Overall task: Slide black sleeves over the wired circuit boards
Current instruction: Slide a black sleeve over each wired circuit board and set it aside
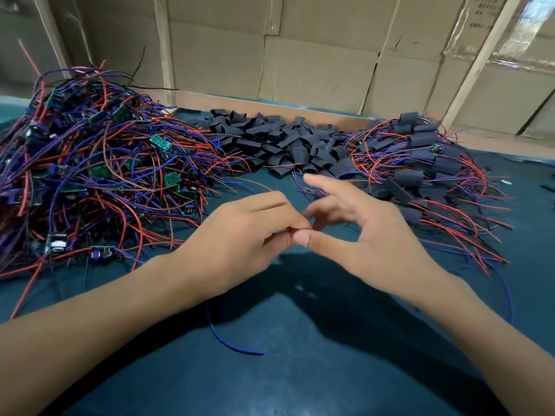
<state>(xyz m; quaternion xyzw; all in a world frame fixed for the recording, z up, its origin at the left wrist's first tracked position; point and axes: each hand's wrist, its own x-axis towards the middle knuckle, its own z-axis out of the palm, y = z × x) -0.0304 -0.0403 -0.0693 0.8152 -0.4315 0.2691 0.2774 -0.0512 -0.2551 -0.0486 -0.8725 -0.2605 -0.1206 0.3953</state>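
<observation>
My left hand (240, 235) is at the middle of the table, fingers curled, pinching a thin red wire end at its fingertips. A blue wire (222, 337) trails out from under its wrist toward me; any board in the palm is hidden. My right hand (375, 235) is blurred, fingers spread, its thumb tip touching my left fingertips. A tangled heap of bare green circuit boards with red and blue wires (105, 163) lies at the left. Loose black sleeves (279, 142) are piled behind my hands. Boards wearing sleeves (420, 169) lie at the right.
Everything lies on a dark teal mat (300, 370). A low wooden ledge (270, 105) borders the table's far edge, with stacked cardboard boxes (315, 61) and pale wooden posts behind it.
</observation>
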